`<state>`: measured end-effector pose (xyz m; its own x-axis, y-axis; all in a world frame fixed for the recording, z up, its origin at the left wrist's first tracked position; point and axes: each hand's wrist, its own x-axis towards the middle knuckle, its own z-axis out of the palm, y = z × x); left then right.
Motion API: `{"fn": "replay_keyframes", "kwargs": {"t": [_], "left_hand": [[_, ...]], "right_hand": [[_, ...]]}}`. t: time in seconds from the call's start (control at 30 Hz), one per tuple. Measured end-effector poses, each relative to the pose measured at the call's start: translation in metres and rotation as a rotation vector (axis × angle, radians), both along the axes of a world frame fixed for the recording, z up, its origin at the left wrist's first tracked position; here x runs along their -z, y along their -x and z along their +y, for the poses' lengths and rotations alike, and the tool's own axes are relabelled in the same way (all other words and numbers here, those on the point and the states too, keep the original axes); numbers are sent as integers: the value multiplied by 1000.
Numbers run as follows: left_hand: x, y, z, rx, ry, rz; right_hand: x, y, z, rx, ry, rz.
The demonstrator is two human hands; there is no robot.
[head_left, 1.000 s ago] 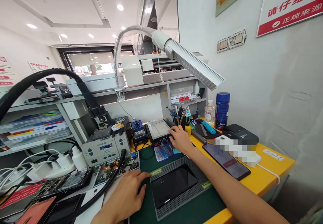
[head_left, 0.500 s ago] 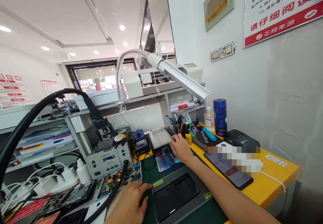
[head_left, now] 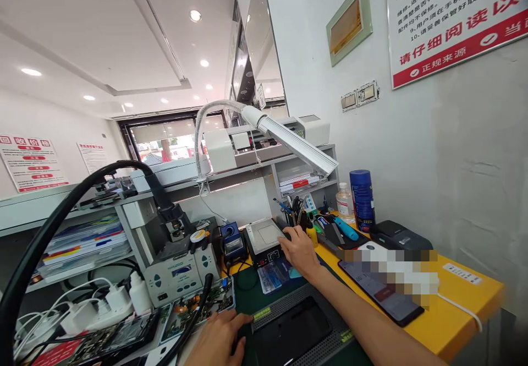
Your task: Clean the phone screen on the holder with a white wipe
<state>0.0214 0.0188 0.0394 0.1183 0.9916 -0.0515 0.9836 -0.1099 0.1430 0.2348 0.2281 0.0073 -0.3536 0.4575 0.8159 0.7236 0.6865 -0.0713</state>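
Observation:
My left hand [head_left: 220,336] lies low in the view with its fingers stretched out, the index fingertip at the left edge of a grey perforated plate [head_left: 264,327]. On that plate rests a black phone-sized screen [head_left: 292,330], its lower part cut off by the frame. My right hand [head_left: 301,250] reaches across to the right edge of a small heating platform [head_left: 264,235] with a pale flat top. Its fingers are bent loosely and apart, with nothing visible in them. Just in front of the platform, small blue plastic packets [head_left: 270,278] lie on the green mat [head_left: 244,288].
A grey rework station [head_left: 177,275] and circuit boards [head_left: 198,305] stand left, under a black flexible arm [head_left: 86,190]. On the yellow bench lie a phone [head_left: 381,294] and a black box [head_left: 400,236]. A blue can [head_left: 363,201] stands behind; a lamp [head_left: 297,143] hangs overhead.
The camera has tilted up slightly, so the bench appears lower. Both hands stay at about the same places beside the perforated plate and the heating platform.

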Motion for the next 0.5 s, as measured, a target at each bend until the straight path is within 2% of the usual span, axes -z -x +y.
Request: {"fn": "replay_keyframes", "kwargs": {"t": [0.13, 0.27, 0.4, 0.5], "left_hand": [[-3, 1, 1, 3, 36, -16], [0, 2, 0, 0, 4, -23], [6, 4, -2, 2, -46, -46], [12, 8, -2, -6, -138, -79]], "right_hand": [[-9, 0, -4, -33, 25, 176], [-24, -3, -9, -82, 93, 433], [-39, -15, -14, -184, 217, 660], [-46, -25, -13, -268, 355, 806]]}}
